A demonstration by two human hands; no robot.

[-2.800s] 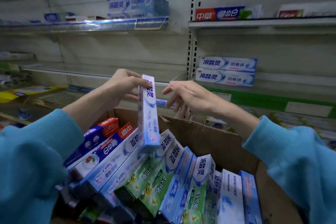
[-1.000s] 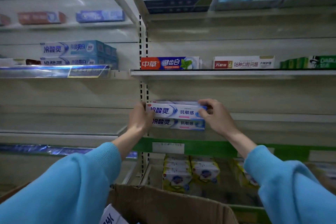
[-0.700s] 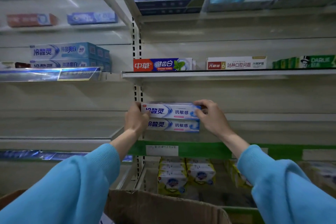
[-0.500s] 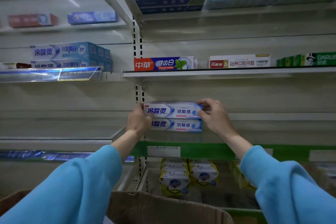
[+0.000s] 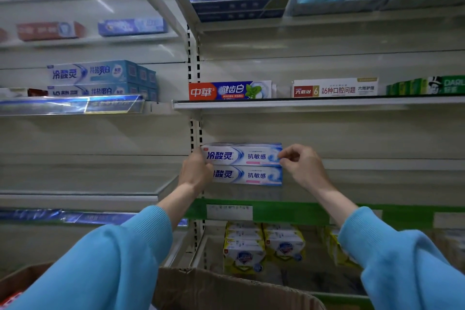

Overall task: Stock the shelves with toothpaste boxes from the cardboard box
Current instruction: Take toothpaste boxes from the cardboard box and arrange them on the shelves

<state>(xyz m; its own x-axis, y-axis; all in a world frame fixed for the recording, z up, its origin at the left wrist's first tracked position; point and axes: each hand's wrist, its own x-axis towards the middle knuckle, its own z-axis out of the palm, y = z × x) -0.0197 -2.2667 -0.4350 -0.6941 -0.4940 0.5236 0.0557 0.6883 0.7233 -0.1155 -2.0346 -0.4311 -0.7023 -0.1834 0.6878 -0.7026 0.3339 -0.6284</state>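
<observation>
A person in bright blue knit sleeves reaches up to a pale metal store shelf (image 5: 364, 165). On it sit two long, flat-sided white-and-blue toothpaste boxes, stacked one on the other and lying lengthwise against the perforated upright post (image 5: 195, 133). The left hand (image 5: 195, 175) is cupped against the left ends of both boxes, its fingers hidden behind them, so how tightly its grip closes cannot be told. The right hand (image 5: 302, 165) pinches the right end of the top box (image 5: 242, 155) between thumb and curled fingertips; the bottom box (image 5: 247, 175) lies just beneath, touching it.

Around them the shelving is sparsely filled. On the shelf above stand a red-and-blue toothpaste box (image 5: 230, 90), a white box with red lettering (image 5: 334, 87) and a green box (image 5: 427, 85), each well apart from the next. To the left, a neighbouring bay holds a stack of pale blue boxes (image 5: 100, 78) behind a glossy blue shelf strip (image 5: 73, 106). Higher shelves carry more cartons (too blurred to read). Below the green price rail (image 5: 289, 212) sit yellow-and-white shrink-wrapped packs (image 5: 264, 246).

At the bottom edge, the brown corrugated rim of the cardboard box (image 5: 226, 289) lies between the forearms, its contents out of view.
</observation>
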